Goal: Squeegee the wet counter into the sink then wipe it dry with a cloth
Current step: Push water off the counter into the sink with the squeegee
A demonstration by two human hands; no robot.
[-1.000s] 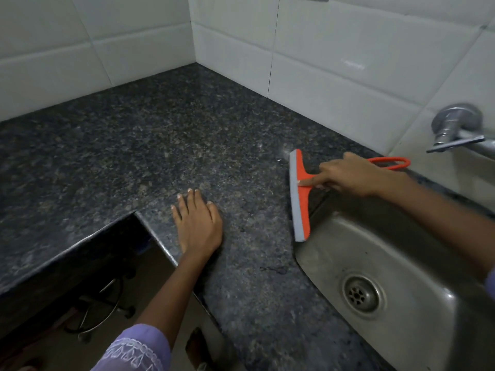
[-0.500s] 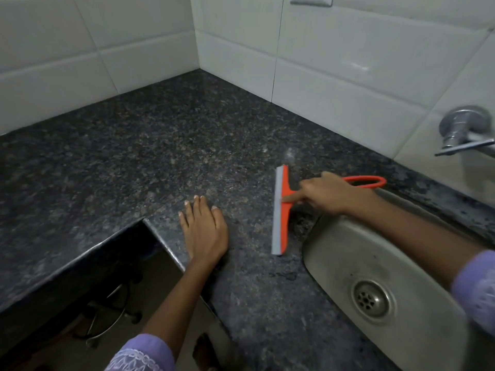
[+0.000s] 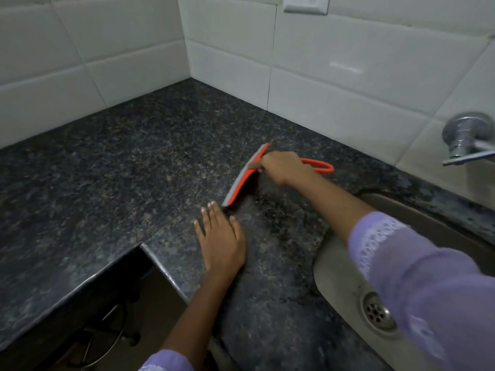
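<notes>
Orange squeegee (image 3: 242,178) at frame centre, blade edge on the dark granite counter (image 3: 120,167), slanting from upper right to lower left. Judged light, rigid plastic with a flexible grey rubber strip; likely slick when wet. Best held at the neck beside the blade, as now: right hand (image 3: 281,167) closed around it, looped handle trailing right. Left hand (image 3: 222,242) flat, fingers (image 3: 214,212) spread, empty, tips just beside the blade's lower end and in the sweep path. Steel sink (image 3: 334,271) lower right; tap (image 3: 466,137) at right edge; wall socket (image 3: 305,4) above.
</notes>
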